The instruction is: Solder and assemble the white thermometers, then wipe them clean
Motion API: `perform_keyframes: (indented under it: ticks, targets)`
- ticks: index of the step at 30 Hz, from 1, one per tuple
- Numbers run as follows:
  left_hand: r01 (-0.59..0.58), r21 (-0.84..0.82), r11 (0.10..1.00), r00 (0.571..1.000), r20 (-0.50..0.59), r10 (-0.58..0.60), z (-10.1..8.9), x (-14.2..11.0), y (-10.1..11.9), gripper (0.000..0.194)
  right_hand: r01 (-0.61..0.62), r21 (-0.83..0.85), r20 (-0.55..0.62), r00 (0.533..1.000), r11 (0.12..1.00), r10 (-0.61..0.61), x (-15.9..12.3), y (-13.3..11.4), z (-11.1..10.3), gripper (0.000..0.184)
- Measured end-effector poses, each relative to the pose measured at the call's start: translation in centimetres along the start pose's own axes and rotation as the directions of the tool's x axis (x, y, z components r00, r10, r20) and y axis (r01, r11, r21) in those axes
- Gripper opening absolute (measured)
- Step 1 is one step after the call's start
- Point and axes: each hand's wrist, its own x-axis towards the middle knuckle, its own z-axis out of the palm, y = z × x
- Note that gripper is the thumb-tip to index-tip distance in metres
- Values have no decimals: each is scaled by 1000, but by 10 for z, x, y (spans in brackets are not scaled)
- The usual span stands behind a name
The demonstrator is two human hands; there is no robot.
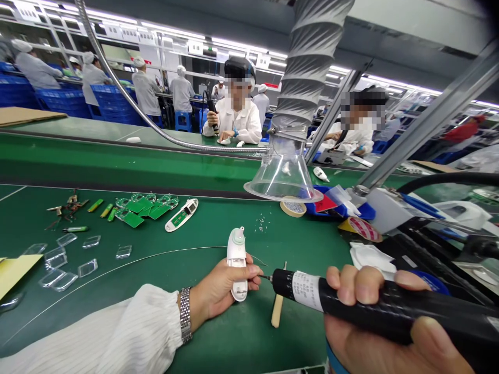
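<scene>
My left hand [222, 288] is closed around a white ear thermometer [236, 248], its probe tip pointing up and its opened battery side towards me. My right hand [354, 332] grips a black electric screwdriver [390, 311] lying almost level. Its thin bit reaches left to the fingertips of my left hand, beside the thermometer; whether it touches is not clear. Just below the bit lies a slim tool with a cream handle [277, 310]. Small pale bits [263, 223] are scattered beyond the thermometer.
At the left lie green circuit boards [146, 205], an open thermometer half [182, 214] and clear plastic windows [88, 267]. A clear extraction hood [284, 179] hangs overhead, near a ring of small metal parts [293, 208] and a blue bin [364, 209]. Co-workers sit opposite.
</scene>
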Motion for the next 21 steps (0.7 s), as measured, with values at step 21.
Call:
perform_keyframes:
  ticks: [21]
  targets:
    - [6,56,998,1000,26,-7,2,-2,1,31,-81,22,-68,994,996,83,0,1,1,23]
